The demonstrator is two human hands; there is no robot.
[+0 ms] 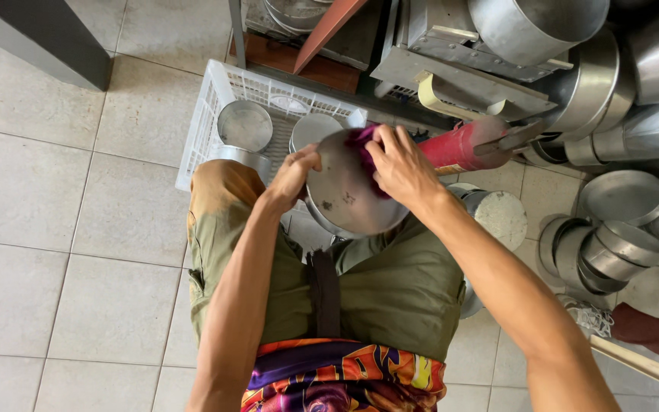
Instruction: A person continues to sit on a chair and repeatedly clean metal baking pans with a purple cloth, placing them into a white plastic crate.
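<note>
Head view: round metal pan (345, 194) sits over the lap, flat bottom tilted up at the camera, no real long axis. Left hand (293, 177) fingers grip its rim; right hand (402, 169) presses a purple cloth (365, 145) on it.

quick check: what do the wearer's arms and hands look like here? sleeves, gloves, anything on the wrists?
Both arms are bare from the upper arm down: no sleeves in view. The left hand and right hand wear no gloves, and no watch, band or ring shows on either wrist or on the fingers that are visible. Lower down, the person wears olive-green shorts and a bright orange-and-purple patterned top.
</note>
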